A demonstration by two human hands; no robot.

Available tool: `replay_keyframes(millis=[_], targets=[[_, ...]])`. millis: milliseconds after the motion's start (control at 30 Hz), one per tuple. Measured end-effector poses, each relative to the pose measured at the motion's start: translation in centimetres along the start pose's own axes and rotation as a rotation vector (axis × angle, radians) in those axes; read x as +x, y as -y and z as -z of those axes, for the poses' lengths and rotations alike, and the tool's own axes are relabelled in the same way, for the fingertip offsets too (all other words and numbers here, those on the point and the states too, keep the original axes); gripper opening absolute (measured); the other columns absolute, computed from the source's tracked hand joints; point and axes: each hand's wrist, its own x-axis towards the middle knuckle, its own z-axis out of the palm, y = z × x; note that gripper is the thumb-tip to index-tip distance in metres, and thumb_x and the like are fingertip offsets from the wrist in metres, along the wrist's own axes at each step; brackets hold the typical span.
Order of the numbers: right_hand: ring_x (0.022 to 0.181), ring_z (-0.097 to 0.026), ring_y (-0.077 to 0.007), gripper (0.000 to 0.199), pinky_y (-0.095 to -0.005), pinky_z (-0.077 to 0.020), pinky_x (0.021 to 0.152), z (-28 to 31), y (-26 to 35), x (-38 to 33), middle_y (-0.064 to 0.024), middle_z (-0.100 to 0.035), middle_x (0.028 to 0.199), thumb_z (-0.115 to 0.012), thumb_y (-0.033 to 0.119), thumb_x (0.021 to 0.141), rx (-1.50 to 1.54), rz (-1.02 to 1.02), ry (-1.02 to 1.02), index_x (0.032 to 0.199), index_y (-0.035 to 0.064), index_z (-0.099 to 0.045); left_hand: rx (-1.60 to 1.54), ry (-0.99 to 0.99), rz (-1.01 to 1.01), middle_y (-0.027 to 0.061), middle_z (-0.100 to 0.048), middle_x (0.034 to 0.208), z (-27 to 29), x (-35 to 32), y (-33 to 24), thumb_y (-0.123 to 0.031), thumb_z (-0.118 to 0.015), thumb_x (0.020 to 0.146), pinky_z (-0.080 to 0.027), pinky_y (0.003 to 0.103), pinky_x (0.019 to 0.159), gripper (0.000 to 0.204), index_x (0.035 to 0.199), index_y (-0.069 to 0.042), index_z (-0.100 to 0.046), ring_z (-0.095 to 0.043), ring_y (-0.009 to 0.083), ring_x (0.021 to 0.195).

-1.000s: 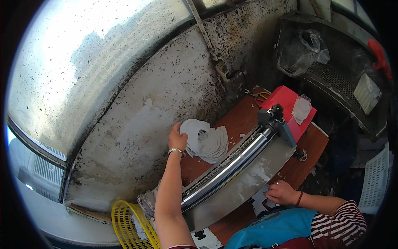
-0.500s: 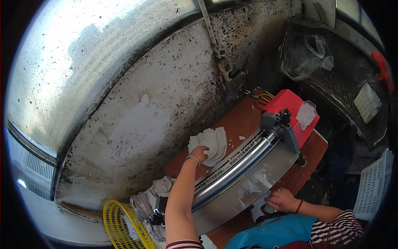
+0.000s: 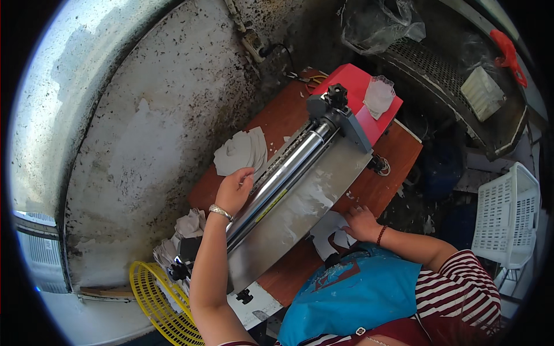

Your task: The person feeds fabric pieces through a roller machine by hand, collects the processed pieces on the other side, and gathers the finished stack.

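A bench-top roller machine with a long steel roller [image 3: 283,176] and a red end housing [image 3: 349,86] stands on the reddish-brown table [image 3: 277,115]. Behind the roller lies a fanned stack of thin white sheets [image 3: 241,151]. My left hand [image 3: 234,189], loosely bent, is between that stack and the roller, with nothing visible in its fingers. My right hand [image 3: 361,224] lies on the table in front of the machine's metal plate [image 3: 309,205], fingers apart. Its fingertips touch or nearly touch a white sheet with a cut-out [image 3: 326,233].
Crumpled white scraps [image 3: 187,228] lie at the machine's left end, beside a yellow plastic basket [image 3: 153,300]. A white crate [image 3: 502,213] stands at the right. A stained wall [image 3: 133,150] borders the table's far side. A clear plastic bag [image 3: 381,23] is on a dark rack.
The view has shifted, so the scene sits further left and higher. My left hand has drawn off the white stack toward the roller. My right hand's fingers have spread beside the cut sheet.
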Motion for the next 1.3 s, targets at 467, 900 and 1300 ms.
replay_keyframes(millis=[467, 900, 1300], targets=[[0.073, -0.054, -0.025, 0.014, -0.0334, -0.0423, 0.066, 17.1, -3.5, -0.4, -0.0079, -0.057, 0.077, -0.064, 0.005, 0.07, 0.21, 0.223, -0.803, 0.083, 0.005, -0.059, 0.559, -0.173, -0.093, 0.0083, -0.055, 0.116, -6.5, -1.4, -5.9, -0.036, -0.034, 0.088, -0.031, 0.048, 0.092, 0.038, 0.109, -0.013, -0.056, -0.043, 0.0355, 0.114], [0.104, -0.048, -0.0262, 0.021, -0.0403, -0.0399, 0.081, 28.7, -12.1, 13.2, -0.009, -0.057, 0.103, -0.06, 0.021, 0.074, -0.516, -0.376, -0.181, 0.09, 0.0076, -0.066, 0.583, -0.141, 0.039, 0.0089, -0.05, 0.124, -8.8, 3.3, -10.0, -0.043, -0.031, 0.089, -0.028, 0.053, 0.094, 0.043, 0.116, -0.016, -0.052, -0.037, 0.0373, 0.12], [0.078, -0.056, -0.0262, 0.028, -0.0355, -0.0429, 0.071, 28.1, -14.4, 8.5, -0.0102, -0.061, 0.073, -0.063, 0.032, 0.075, -0.17, -0.183, -0.685, 0.066, 0.0056, -0.062, 0.548, -0.127, -0.017, 0.0124, -0.055, 0.116, -8.8, 2.0, -9.3, -0.041, -0.032, 0.089, -0.029, 0.052, 0.092, 0.042, 0.117, -0.015, -0.05, -0.043, 0.035, 0.116]])
